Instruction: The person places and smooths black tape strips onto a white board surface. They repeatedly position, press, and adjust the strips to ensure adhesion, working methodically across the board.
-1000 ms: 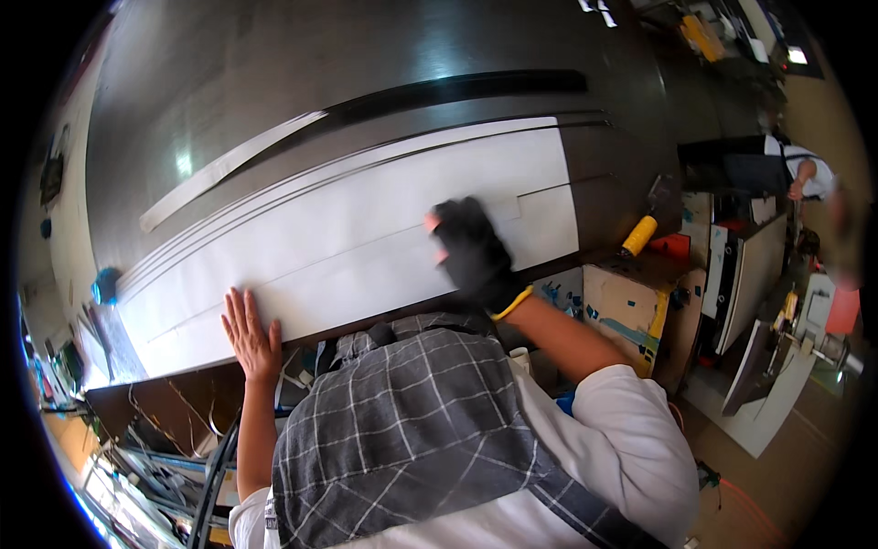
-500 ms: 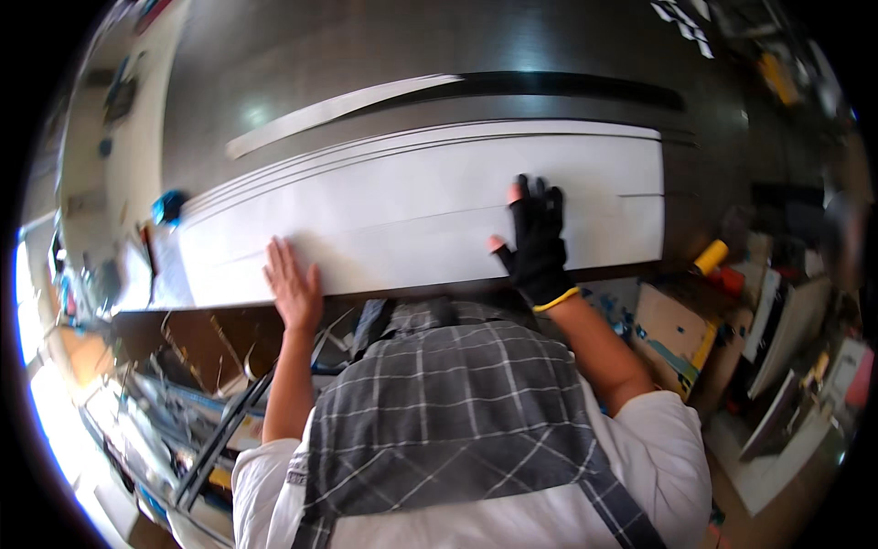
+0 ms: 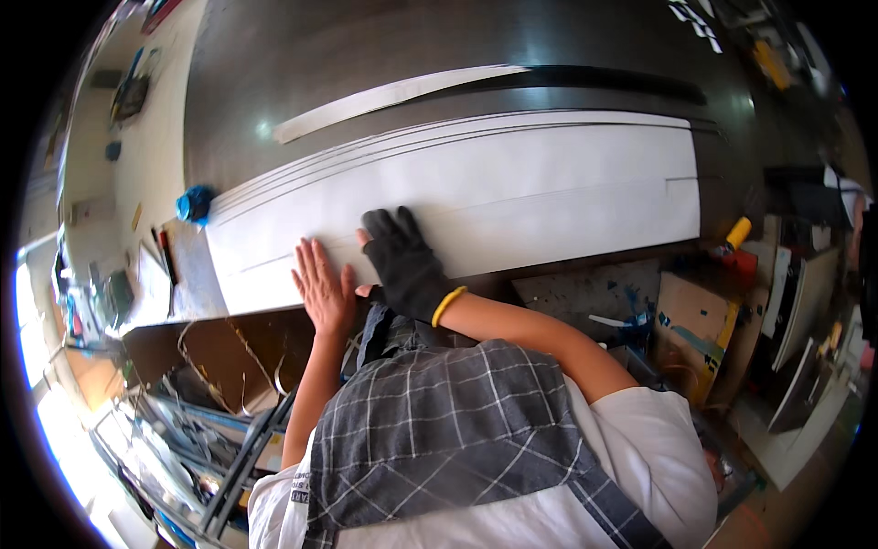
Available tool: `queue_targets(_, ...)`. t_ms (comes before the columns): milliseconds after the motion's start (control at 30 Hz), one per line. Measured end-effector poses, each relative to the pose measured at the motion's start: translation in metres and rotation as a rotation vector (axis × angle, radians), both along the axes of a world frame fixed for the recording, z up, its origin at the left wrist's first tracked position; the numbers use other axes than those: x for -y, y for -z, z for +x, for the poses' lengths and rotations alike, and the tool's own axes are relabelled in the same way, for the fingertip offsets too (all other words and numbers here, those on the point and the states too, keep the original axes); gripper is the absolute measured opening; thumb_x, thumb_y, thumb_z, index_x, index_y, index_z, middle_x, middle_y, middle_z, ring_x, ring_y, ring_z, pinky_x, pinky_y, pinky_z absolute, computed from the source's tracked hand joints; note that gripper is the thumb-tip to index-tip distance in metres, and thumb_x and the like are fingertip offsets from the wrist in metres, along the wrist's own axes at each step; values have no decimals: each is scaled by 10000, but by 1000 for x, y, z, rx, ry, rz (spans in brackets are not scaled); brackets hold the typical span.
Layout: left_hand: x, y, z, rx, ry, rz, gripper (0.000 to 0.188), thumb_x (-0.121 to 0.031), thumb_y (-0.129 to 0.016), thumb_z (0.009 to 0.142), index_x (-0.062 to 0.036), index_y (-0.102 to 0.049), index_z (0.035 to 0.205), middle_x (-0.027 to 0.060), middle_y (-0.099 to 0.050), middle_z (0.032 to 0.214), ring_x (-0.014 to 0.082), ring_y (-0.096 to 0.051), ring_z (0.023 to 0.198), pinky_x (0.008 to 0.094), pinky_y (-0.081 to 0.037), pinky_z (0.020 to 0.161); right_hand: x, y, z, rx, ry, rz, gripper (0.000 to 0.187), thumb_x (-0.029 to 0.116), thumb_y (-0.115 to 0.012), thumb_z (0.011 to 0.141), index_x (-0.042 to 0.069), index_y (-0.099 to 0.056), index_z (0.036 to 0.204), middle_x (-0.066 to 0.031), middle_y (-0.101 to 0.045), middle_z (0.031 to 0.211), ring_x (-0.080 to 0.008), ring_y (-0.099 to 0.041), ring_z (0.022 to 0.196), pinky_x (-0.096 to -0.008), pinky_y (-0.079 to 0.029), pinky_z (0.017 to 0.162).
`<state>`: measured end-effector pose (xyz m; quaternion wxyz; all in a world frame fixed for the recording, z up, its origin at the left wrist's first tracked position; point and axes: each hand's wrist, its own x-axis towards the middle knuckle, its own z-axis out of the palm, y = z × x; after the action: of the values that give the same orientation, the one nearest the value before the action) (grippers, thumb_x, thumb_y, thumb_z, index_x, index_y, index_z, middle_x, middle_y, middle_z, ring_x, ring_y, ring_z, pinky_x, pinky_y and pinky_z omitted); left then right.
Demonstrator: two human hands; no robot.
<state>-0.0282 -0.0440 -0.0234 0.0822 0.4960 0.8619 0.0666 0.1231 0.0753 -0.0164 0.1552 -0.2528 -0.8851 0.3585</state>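
A long white sheet [image 3: 549,174] lies along the near edge of a dark worktable [image 3: 366,41]. Thin dark lines run lengthwise near its far side. Bare and flat, my left hand [image 3: 323,288] rests on the sheet's near part with fingers stretched out. Right beside it lies my right hand [image 3: 402,261], in a black glove with a yellow cuff; its fingers are extended on the sheet and its bare thumb points toward the left hand. Neither hand holds anything.
Beyond the sheet lie a narrow pale strip [image 3: 393,94] and a long black strip [image 3: 622,84]. A crumpled blue thing [image 3: 194,205] sits at the sheet's left end. A yellow cylindrical thing [image 3: 738,233] is off its right end. Below the table at right stands a cardboard box [image 3: 690,320].
My right hand has slid left along the sheet, from its right half to beside my left hand. The left hand stays flat on the sheet. The view has shifted slightly.
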Motion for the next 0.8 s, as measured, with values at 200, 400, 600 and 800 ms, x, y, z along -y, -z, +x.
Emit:
queue_targets(200, -4, 4, 24, -42, -14, 72, 730, -421, -469, 983, -49, -201, 1551, 165, -163, 1624, 329, -109, 1511, 546, -40, 1188, -69, -1, 158, 167, 322, 181, 858, 442, -717, 805, -13, -353, 1433, -257, -331, 1502, -410, -249, 1434, -589, -124, 1177)
queue_targets(400, -71, -11, 72, -7, 242, 85, 716, -283, -596, 922, -75, -278, 1529, 157, -254, 1593, 334, -131, 1506, 553, -38, 1185, -159, 12, 289, 408, 691, 309, 817, 423, -718, 807, 4, -359, 1410, -231, -357, 1488, -412, -296, 1399, -593, -138, 1163)
queue_targets(600, -164, -43, 130, 243, 712, 280, 551, -158, -689, 832, -90, -529, 1355, 127, -627, 1125, 326, -571, 1156, 477, -414, 1031, -182, -9, 284, 386, 1059, 521, 611, 310, -755, 772, 49, -491, 1257, -155, -444, 1386, -392, -354, 1324, -563, -271, 1100)
queue_targets(800, -225, -34, 198, 258, 918, 135, 478, -135, -578, 906, -154, -500, 1377, 93, -613, 911, 299, -663, 754, 405, -546, 618, -160, -40, 235, 349, 1006, 646, 370, 147, -807, 641, 85, -579, 926, -137, -488, 1238, -377, -424, 1211, -533, -351, 1014)
